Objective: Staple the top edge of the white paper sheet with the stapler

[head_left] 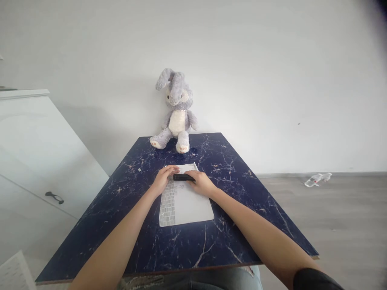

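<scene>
Right hand [200,183]: fingers closed around right end of black object [182,177], small and elongated, lying crosswise over upper part of white sheet [193,207]. Left hand [163,178]: fingers bent at sheet's upper left corner, beside object's left end; can't tell if they grip anything. Sheet flat on dark blue marbled table [236,173], short of near edge, grey block pattern down its left side. Grey plush rabbit [177,121] sits at table's far edge, left of that edge's middle, white belly facing the hands, one ear flopped over face. Pale wall [256,80] behind. White cabinet [36,149] off left edge, dark handle [55,197]. Clear plastic item [317,179] on grey floor [332,217], off right edge, near wall.
</scene>
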A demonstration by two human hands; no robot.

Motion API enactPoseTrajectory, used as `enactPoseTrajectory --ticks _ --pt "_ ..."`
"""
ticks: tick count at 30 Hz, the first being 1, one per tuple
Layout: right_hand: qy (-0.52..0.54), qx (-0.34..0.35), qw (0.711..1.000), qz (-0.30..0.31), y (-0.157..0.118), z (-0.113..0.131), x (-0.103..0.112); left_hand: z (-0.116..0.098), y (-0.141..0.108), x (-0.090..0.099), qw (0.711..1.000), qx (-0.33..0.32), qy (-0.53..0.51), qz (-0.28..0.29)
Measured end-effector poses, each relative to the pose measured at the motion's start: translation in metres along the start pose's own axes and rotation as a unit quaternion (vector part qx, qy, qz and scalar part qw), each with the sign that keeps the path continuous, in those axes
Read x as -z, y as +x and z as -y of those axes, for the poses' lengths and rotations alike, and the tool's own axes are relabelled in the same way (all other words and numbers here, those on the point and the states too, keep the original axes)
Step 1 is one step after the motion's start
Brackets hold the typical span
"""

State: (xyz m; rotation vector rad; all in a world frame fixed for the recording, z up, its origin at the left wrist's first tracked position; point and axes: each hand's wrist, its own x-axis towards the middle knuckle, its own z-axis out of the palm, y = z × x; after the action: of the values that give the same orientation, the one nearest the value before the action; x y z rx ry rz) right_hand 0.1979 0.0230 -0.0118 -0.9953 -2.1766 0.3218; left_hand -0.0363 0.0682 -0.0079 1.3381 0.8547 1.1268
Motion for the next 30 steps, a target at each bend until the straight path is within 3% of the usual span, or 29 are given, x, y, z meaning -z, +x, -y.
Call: enactPoseTrajectory --ticks 3,7,11,14,17,19,21,24,30 --pt "-0.106 0.094 0.989 -0.048 0.002 0.001 0.001 0.001 -0.001 0.001 0.999 0.020 -0.035 0.001" --pt "-0.172 0.191 0.965 -0.048 0.001 0.004 0.005 0.001 -0.001 0.003 0.995 0.053 -0.078 0.043" --pt "-0.179 0.214 0.960 -0.028 -0.002 0.008 0.005 0.001 -0.001 0.005 0.993 0.054 -0.076 0.071" --pt "-0.166 0.169 0.968 -0.075 -0.002 0.009 0.001 0.003 0.001 0.006 0.996 0.051 -0.069 0.041" --pt "-0.125 0.071 0.976 -0.162 0.000 0.006 -0.001 0.008 0.003 0.007 0.998 0.044 -0.051 -0.016" --pt "-0.095 0.005 0.973 -0.212 0.001 0.004 0.000 0.011 0.003 0.007 0.998 0.033 -0.034 -0.052" --pt "-0.074 -0.019 0.969 -0.235 0.002 0.002 0.003 0.012 0.003 0.007 0.995 0.020 -0.009 -0.094" --pt "-0.039 -0.032 0.973 -0.226 0.002 0.003 0.004 0.006 0.001 0.006 0.985 -0.030 0.022 -0.169" --pt "0.073 -0.186 0.972 -0.125 0.001 0.012 -0.009 -0.020 -0.014 -0.001 0.927 -0.205 0.172 -0.264"
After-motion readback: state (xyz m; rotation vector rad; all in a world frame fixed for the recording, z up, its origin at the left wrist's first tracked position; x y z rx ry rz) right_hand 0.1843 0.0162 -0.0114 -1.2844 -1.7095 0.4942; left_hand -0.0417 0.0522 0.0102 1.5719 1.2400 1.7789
